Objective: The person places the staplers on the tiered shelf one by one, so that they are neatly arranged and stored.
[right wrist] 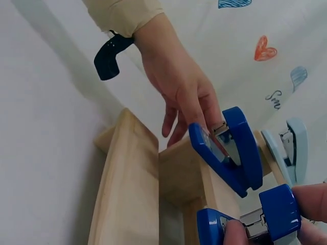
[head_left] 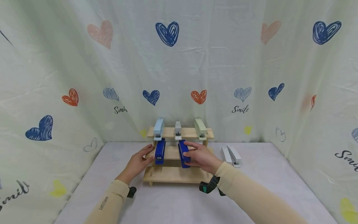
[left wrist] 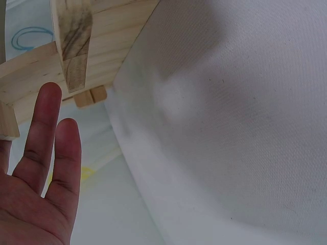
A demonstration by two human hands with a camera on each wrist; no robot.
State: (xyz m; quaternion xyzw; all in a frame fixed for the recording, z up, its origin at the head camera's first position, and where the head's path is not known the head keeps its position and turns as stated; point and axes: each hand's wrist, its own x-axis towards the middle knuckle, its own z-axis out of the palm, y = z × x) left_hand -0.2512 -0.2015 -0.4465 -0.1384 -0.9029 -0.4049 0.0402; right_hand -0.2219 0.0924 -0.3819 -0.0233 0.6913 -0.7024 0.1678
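My right hand grips a dark blue stapler between thumb and fingers, over the right part of a wooden rack's middle tier. In the right wrist view, fingers pinch that stapler near its front end. A second dark blue stapler stands on the same tier, to the left. My left hand is at the tier's left end, thumb close beside this second stapler. From the left wrist view, two fingers of the left hand stretch straight beside the rack's wood.
Light blue, grey and pale green staplers stand along the top tier. The bottom tier juts toward me. Two white staplers lie on the white table, right of the rack. A patterned curtain hangs behind.
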